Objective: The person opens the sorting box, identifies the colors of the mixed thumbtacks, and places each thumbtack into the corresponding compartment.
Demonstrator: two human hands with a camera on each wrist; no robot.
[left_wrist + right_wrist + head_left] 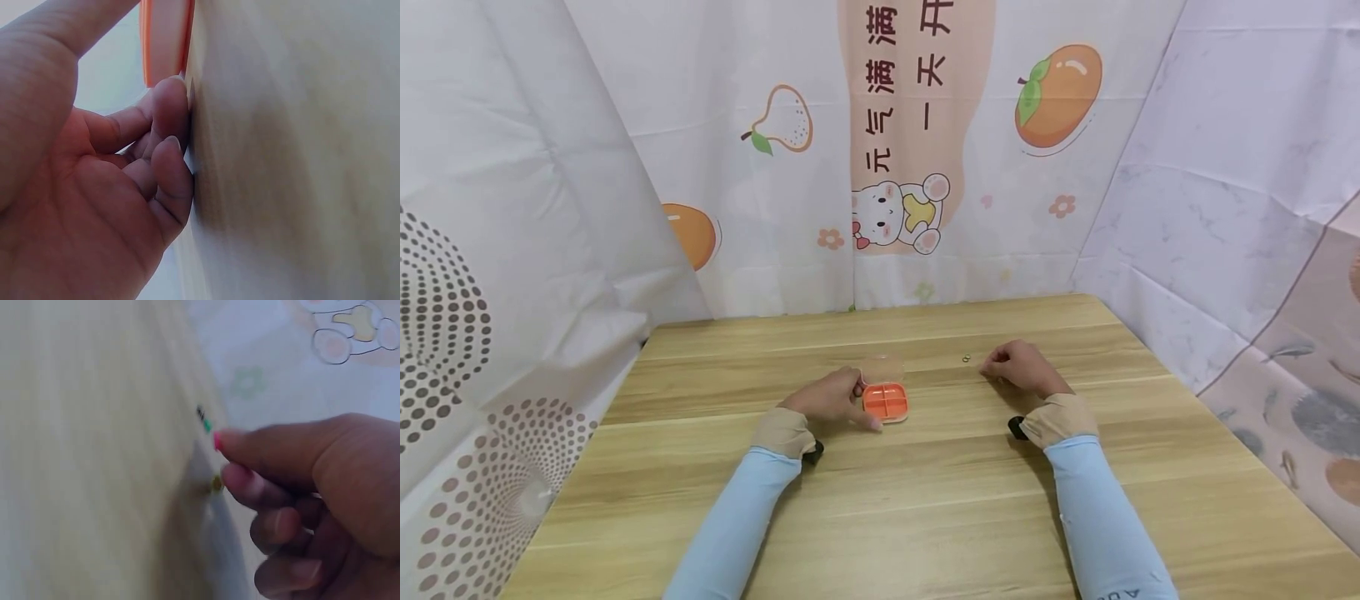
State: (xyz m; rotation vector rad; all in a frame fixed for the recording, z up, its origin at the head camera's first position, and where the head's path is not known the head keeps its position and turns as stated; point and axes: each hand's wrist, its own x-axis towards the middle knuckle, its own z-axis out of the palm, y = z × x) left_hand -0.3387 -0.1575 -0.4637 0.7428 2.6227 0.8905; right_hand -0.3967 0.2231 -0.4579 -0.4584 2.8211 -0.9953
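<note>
Left hand [829, 397] curls thumb and fingers around an orange box [886, 402] on the table [940, 492]. Right hand [1026, 367], thumb and forefinger close together, touches a pink bit [217, 440]; whether pinched, I cannot tell.

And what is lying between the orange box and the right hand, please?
In the head view, tiny pieces lie between, nearer the right hand than the orange box.
</note>
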